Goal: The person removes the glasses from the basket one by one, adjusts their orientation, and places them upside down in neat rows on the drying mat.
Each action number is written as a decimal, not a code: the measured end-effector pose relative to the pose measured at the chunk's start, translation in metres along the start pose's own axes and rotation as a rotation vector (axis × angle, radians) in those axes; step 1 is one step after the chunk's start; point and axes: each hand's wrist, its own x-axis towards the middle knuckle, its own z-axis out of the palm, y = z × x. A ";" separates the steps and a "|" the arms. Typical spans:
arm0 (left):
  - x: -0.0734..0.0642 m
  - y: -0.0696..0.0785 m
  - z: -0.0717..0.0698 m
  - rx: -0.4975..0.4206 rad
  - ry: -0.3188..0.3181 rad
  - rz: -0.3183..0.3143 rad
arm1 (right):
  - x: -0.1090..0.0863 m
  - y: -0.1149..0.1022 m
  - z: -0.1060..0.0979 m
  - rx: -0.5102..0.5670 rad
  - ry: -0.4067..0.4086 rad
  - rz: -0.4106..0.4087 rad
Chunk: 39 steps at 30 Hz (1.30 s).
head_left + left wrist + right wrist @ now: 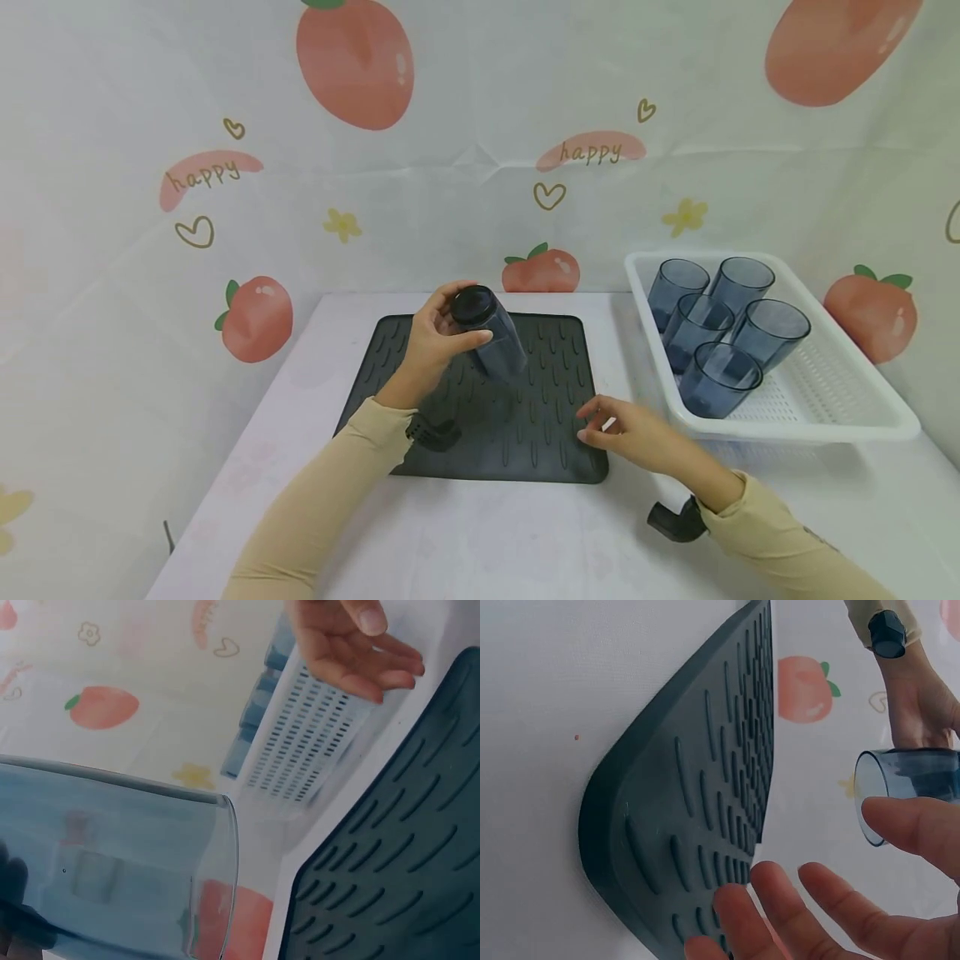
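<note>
My left hand [435, 340] grips a blue-tinted clear cup [501, 343] near its dark base, fingers behind it and thumb across the front. The cup is tilted, base up and mouth down to the right, above the dark ribbed drying mat [480, 442]. Its clear rim fills the lower left of the left wrist view, where the cup [135, 862] hides most of the holding fingers. My right hand [633, 433] hovers over the mat's right front corner, fingers loosely bent, nothing between them. In the right wrist view its fingers [832, 900] are spread.
A white perforated basket [847, 429] stands on the right of the white table [480, 550]. Several matching blue cups [720, 379] stand in its left part, mouths up. A patterned cloth [450, 208] hangs behind the table.
</note>
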 end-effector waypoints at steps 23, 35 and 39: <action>0.017 -0.008 -0.051 0.155 0.209 -0.108 | -0.006 -0.003 0.001 0.023 -0.036 0.008; 0.017 -0.001 -0.074 0.293 0.318 -0.130 | -0.007 -0.003 0.003 0.005 -0.046 0.021; 0.016 0.002 -0.080 0.306 0.360 -0.142 | -0.007 -0.003 0.004 0.003 -0.046 0.025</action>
